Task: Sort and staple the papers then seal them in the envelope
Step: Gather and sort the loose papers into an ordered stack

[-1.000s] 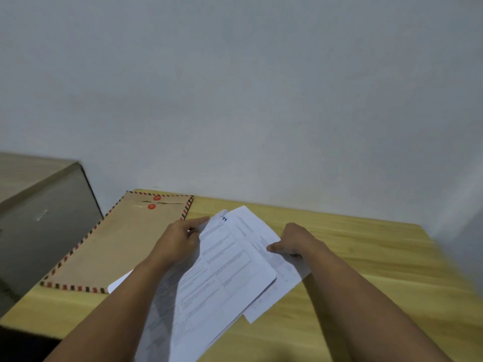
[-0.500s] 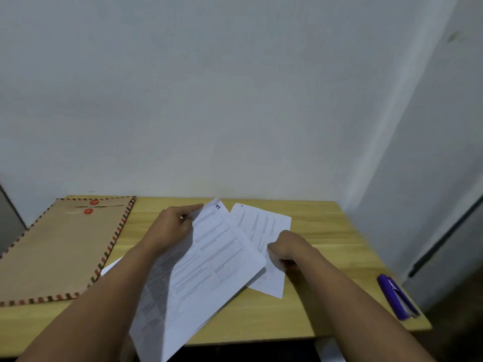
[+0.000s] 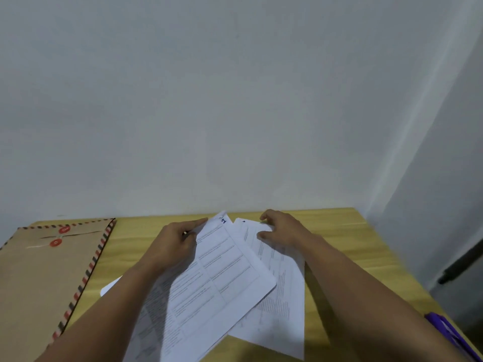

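Under the right hand (image 3: pixel 281 231) fingers lies 1 sheet (image 3: pixel 281 304).

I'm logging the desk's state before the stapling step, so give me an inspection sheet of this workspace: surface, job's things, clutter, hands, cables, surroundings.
Surface: light wooden table, set against the wall.
Job's things: printed sheet marked 1 at its top corner, lifted over a second sheet lying flat; brown envelope with striped border and red string buttons at the left; purple stapler at the right edge, partly cut off.
Clutter: nothing seen.
Hands: left hand pinches the top sheet's corner; right hand rests fingers on the second sheet's top.
Cables: nothing seen.
Surroundings: plain white wall.
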Demonstrator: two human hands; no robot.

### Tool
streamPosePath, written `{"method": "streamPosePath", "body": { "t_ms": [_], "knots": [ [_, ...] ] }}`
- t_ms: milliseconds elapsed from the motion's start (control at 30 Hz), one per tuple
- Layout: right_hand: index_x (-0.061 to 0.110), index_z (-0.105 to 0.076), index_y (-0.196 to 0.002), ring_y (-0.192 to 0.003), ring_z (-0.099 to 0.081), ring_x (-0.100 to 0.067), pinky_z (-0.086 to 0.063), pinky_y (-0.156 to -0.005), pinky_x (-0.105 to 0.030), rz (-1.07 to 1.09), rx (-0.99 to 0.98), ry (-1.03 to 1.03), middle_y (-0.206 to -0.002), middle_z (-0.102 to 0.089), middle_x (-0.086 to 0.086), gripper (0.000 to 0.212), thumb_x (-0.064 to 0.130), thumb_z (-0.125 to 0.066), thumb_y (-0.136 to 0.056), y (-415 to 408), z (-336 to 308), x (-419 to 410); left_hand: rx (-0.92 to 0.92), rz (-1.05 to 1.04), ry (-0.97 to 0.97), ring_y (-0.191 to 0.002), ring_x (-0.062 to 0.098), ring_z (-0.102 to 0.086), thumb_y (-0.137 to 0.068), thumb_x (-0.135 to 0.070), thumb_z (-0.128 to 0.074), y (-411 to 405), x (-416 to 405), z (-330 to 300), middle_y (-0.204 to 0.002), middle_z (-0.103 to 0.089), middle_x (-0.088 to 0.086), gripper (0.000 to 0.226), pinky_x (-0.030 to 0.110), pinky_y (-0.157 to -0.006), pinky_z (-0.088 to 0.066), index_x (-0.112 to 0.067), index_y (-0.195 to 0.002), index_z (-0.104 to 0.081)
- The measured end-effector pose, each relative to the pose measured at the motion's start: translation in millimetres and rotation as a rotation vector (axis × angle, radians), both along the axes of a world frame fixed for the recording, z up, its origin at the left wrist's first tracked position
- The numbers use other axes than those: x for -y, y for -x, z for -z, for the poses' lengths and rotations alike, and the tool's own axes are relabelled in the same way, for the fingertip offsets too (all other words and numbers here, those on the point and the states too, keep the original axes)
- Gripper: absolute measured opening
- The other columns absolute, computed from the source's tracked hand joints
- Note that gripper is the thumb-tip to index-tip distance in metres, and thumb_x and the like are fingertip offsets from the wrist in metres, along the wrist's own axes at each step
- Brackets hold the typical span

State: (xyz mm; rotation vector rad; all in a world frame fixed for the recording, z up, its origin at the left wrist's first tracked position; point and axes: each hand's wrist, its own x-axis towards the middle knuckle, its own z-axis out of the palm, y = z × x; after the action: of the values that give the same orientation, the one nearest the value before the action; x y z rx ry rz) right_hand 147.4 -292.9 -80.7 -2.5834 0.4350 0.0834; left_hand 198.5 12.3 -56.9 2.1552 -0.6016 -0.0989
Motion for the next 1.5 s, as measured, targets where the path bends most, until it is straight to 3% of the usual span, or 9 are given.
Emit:
{"method": "streamPosePath", "body": {
  "t_ms": [133,300,600,667,767,800,833,1067,1500],
  "knots": [
    [0.033,-0.054,-0.139,-0.126,-0.055,-0.022,-0.049,-0.103,-0.043,-0.033,-0.103,0.101,-0.135,-0.058,0.003,0.072,0.05,-0.083,-0.075,-28.4,-10.1,-7.9,-0.029,0.001,-0.015,-0.079,-0.015,-0.065,-0.093,0.001,-0.049,-17.5,5.0,12.2,-0.094,-0.072,-0.035,0.055,0.003,-0.068,-0.044,-0.04,-0.123,-0.07],
    [0.035,-0.062,-0.122,-0.119,-0.061,-0.021,-0.051,-0.104,-0.044,0.035,-0.173,0.0,-0.13,-0.063,0.011,0.087,0.067,-0.082,-0.044,-38.6,0.5,5.0,-0.06,-0.004,-0.003,-0.084,-0.007,-0.068,-0.094,-0.001,-0.048,-16.7,5.8,17.0,-0.102,-0.075,-0.025,0.053,0.005,-0.069,-0.045,-0.036,-0.127,-0.069],
    [0.013,-0.062,-0.073,-0.069,-0.057,-0.019,-0.042,-0.068,-0.032,0.147,0.095,-0.135,-0.07,-0.061,0.004,0.018,0.024,-0.075,-0.079,14.7,-2.0,1.4,-0.011,0.018,0.047,-0.077,-0.014,-0.066,-0.094,0.007,-0.047,17.9,-1.3,-11.7,-0.077,-0.071,-0.034,0.055,0.002,-0.06,-0.04,-0.036,-0.121,-0.068],
    [0.014,-0.071,-0.075,-0.065,-0.058,-0.015,-0.045,-0.065,-0.031,0.131,0.241,-0.286,-0.071,-0.065,0.003,0.006,0.013,-0.071,-0.081,32.5,-11.6,-2.2,0.01,0.031,0.087,-0.102,-0.014,-0.045,-0.093,0.01,-0.046,28.3,-2.1,-23.9,-0.091,-0.074,-0.026,0.054,0.0,-0.061,-0.038,-0.029,-0.123,-0.069],
    [0.02,-0.08,-0.096,-0.068,-0.069,-0.002,-0.051,-0.064,-0.016,0.105,0.394,-0.439,-0.088,-0.077,0.002,0.022,0.003,-0.068,-0.091,56.1,-41.0,-12.6,0.088,0.053,0.095,-0.099,-0.009,-0.048,-0.094,0.006,-0.05,41.7,-5.3,-43.6,-0.097,-0.074,-0.024,0.05,0.002,-0.056,-0.036,-0.028,-0.125,-0.069],
    [0.018,-0.081,-0.104,-0.071,-0.07,0.001,-0.051,-0.065,-0.012,0.1,0.432,-0.47,-0.093,-0.079,0.001,0.021,0.004,-0.068,-0.094,63.0,-52.4,-16.1,0.117,0.057,0.087,-0.056,0.001,-0.063,-0.095,0.004,-0.051,45.6,-7.3,-49.7,-0.088,-0.074,-0.026,0.051,0.006,-0.053,-0.034,-0.033,-0.126,-0.067],
    [0.015,-0.081,-0.108,-0.075,-0.072,0.001,-0.051,-0.067,-0.011,0.092,0.471,-0.493,-0.097,-0.08,0.0,0.019,0.006,-0.068,-0.097,68.0,-62.9,-19.1,0.145,0.051,0.076,-0.047,0.003,-0.032,-0.095,0.001,-0.051,49.5,-9.4,-55.3,-0.078,-0.074,-0.026,0.052,0.009,-0.05,-0.032,-0.039,-0.126,-0.065],
    [0.014,-0.083,-0.104,-0.09,-0.078,-0.009,-0.058,-0.075,-0.018,0.052,0.58,-0.705,-0.099,-0.083,0.004,0.014,0.018,-0.071,-0.1,104.1,-113.1,-44.7,0.294,0.053,0.082,-0.049,0.007,-0.041,-0.095,-0.006,-0.054,76.9,-15.0,-92.6,-0.113,-0.074,-0.014,0.051,0.018,-0.058,-0.043,-0.038,-0.133,-0.065],
    [0.017,-0.083,-0.106,-0.091,-0.077,-0.018,-0.058,-0.08,-0.03,-0.031,0.546,-0.918,-0.105,-0.082,-0.004,0.017,0.023,-0.067,-0.102,127.0,-143.0,-94.5,0.38,-0.007,0.17,-0.08,0.002,-0.062,-0.093,-0.002,-0.054,98.6,-24.3,-122.2,-0.103,-0.072,-0.015,0.054,0.015,-0.073,-0.045,-0.035,-0.134,-0.064]
  ]
}}
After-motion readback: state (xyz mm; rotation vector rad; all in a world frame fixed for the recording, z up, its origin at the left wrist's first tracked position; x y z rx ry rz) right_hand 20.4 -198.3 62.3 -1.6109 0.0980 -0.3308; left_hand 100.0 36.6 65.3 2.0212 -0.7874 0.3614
